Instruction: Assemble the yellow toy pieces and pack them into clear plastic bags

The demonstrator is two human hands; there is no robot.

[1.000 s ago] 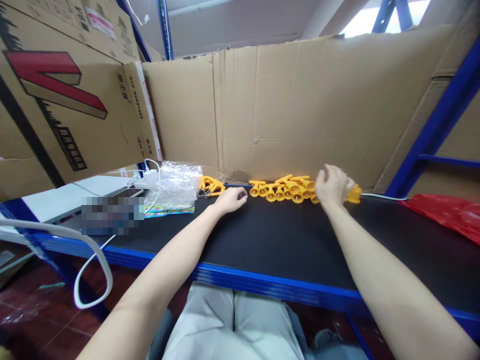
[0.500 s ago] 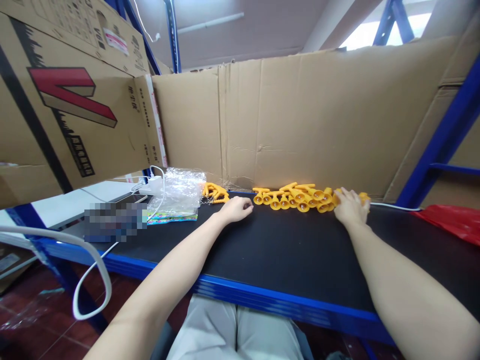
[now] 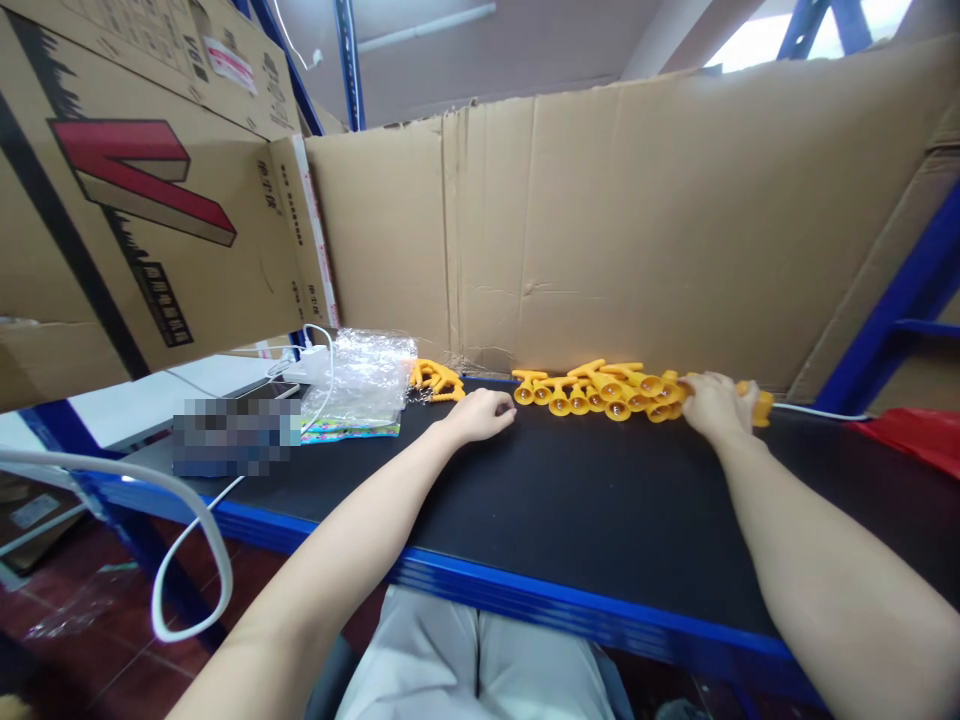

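Many yellow horn-shaped pieces (image 3: 609, 387) lie along cardboard wall (image 3: 675, 240) | right hand (image 3: 718, 408) bent over their right end, grip I cannot tell | left hand (image 3: 484, 415) curled in loose fist, nothing visible inside, near left end

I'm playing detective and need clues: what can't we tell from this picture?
All in the head view:
Right hand: its back hides the fingertips, so its grip is unclear.
Left hand: its curled fingers hide whatever might be inside.
Yellow pieces: they overlap and the right hand covers some, so no sure count.
Pixelated thing: blocks blur it out.
Red plastic: the right edge cuts it off.
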